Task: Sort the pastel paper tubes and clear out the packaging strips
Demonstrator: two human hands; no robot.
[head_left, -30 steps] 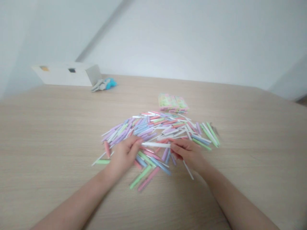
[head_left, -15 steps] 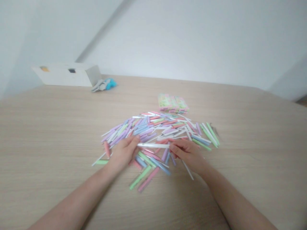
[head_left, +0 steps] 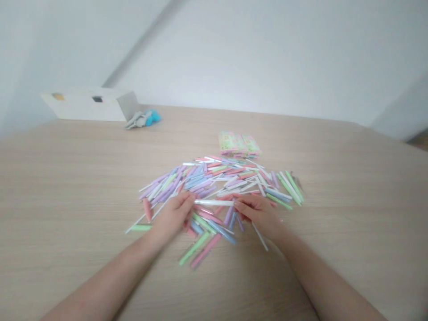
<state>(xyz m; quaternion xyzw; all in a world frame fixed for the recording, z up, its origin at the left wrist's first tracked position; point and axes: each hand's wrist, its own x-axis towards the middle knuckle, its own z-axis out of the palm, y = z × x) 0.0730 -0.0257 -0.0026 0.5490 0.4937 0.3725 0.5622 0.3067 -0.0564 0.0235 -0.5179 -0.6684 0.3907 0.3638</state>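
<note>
A slim white pen-like tube point(head_left: 216, 203) stretches level between my two hands, above the middle of a loose pile. My left hand point(head_left: 177, 211) pinches its left end, thumb on top, where a short part looks clear. At the other end the fingertips of my right hand point(head_left: 254, 211) are closed round it. Both tips of the tube are hidden by fingers. Below and around lie many pen-like sticks in pink, purple, blue, green and white, among them a green stick point(head_left: 194, 248) and a pink stick point(head_left: 205, 251) at the near side. Thin white rods point(head_left: 260, 237) lie among them.
Behind the pile sits a stack of clear-wrapped green and pink packs point(head_left: 239, 145). At the back left stand a white box point(head_left: 90, 107) with cut-outs and a crumpled grey and blue cloth-like item point(head_left: 143, 119). The wooden table point(head_left: 83, 187) meets a white wall.
My hands have drawn slightly closer together, so a little less of the white tube shows between them. The whole view has shifted slightly; the pile looks the same.
</note>
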